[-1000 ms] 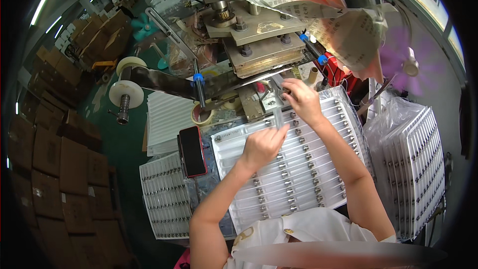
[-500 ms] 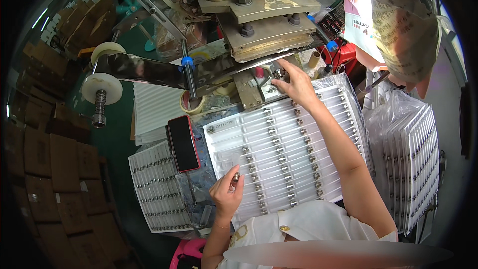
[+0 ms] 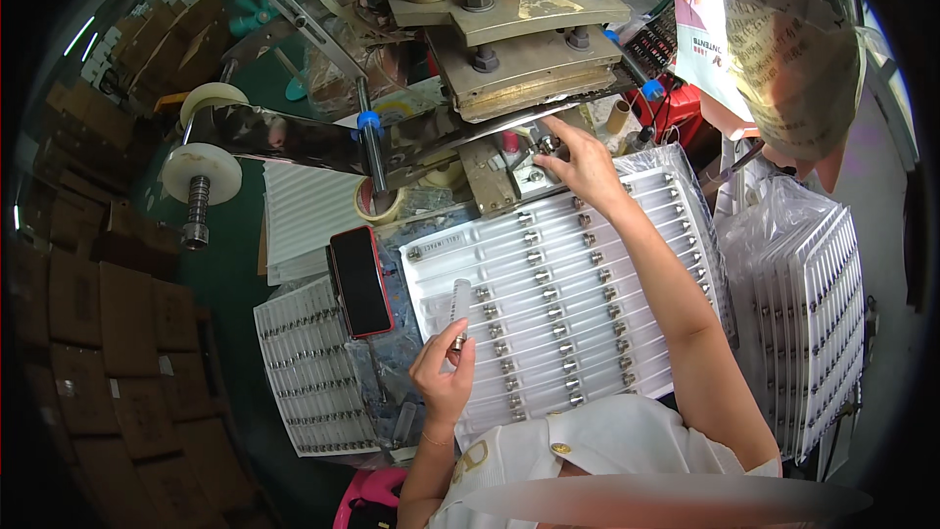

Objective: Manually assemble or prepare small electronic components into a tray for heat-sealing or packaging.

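I take the white tray point(image 3: 587, 284) as my landmark; it lies on the table under me, its rows filled with clear tubes with metal caps. My left hand point(image 3: 446, 372) hovers at the tray's near left corner, fingers pinched shut on one tube point(image 3: 458, 309) held upright, cap end down by the fingertips. My right hand point(image 3: 583, 162) reaches past the tray's far edge to the small metal fixture point(image 3: 537, 152) under the press point(image 3: 519, 29); its fingers are curled at the fixture, touching something small there, but I cannot tell whether they grip it. I judge this to be the loading step: one tube waits while the fixture is being served, and the next move calls for a careful pass of the tube across the tray without knocking the seated ones. Left of the tray lies a phone point(image 3: 359, 279), beyond it a second tray point(image 3: 313, 372). Right of it stands a bagged stack point(image 3: 813, 313). The press plate overhangs the fixture closely, so clearance for fingers looks tight.
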`<state>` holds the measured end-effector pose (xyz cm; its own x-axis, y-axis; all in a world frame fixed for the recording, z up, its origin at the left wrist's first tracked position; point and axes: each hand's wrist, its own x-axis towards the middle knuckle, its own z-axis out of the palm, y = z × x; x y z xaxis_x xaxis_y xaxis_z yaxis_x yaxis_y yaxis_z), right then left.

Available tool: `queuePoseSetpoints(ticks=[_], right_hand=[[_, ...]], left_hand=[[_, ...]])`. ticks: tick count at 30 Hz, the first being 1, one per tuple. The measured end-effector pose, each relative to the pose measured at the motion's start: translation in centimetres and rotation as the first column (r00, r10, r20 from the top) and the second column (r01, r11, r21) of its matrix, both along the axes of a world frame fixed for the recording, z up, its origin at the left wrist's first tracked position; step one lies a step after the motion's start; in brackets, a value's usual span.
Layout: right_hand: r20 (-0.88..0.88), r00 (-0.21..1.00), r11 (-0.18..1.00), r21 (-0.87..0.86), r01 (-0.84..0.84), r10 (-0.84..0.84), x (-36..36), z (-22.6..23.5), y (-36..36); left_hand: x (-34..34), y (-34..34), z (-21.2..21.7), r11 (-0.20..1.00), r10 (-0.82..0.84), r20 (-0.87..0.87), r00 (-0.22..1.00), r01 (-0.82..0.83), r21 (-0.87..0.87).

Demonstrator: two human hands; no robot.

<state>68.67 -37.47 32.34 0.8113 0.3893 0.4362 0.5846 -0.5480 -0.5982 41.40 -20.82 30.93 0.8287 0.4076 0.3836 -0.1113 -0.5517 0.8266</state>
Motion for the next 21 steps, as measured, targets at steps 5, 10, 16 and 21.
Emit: queuePoseSetpoints(ticks=[5, 10, 16, 21], right_hand=[[-0.02, 1.0, 1.0, -0.008, 0.019, -0.019, 0.1, -0.2, -0.1], [-0.054, 0.998, 0.999, -0.027, 0.03, -0.031, 0.0, 0.3, 0.1], [-0.083, 0.995, 0.999, -0.022, 0.046, -0.047, 0.0, 0.1, 0.1], [-0.05, 0.999, 1.0, -0.002, 0.023, -0.023, -0.1, 0.3, 0.0]], left_hand=[[-0.6, 0.5, -0.4, 0.998, 0.046, -0.043, 0.998, -0.048, -0.051], [-0.8, 1.6, -1.3, 0.916, 0.067, 0.017, 0.998, -0.054, -0.398], [-0.6, 3.6, 0.0, 0.849, 0.187, -0.011, 0.982, -0.167, -0.5], [-1.1, 3.7, -0.4, 0.843, 0.248, -0.001, 0.969, -0.216, -0.493]])
